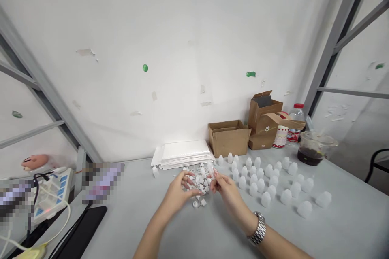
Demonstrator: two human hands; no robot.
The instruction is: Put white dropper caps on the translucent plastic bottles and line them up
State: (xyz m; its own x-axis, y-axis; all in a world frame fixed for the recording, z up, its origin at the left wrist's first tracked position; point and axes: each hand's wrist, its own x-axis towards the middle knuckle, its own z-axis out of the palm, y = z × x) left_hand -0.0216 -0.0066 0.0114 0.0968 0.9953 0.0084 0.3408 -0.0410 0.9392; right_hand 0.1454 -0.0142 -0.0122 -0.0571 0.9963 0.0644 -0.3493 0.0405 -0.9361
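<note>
Here, I've the right hand (224, 186) pinching a translucent piece (210, 168), the left hand (177, 191) open at small white parts (201, 177).

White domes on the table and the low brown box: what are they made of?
The white domes look like matte plastic, perhaps silicone: cloudy, slightly translucent. The brown box seems to be dull cardboard, from its thin walls and uneven rim.

Two hands (178, 190) (223, 186) — one watch (258, 228), one cardboard box (230, 143), one paper bag (259, 127), over twenty frosted pieces (266, 199)
</note>
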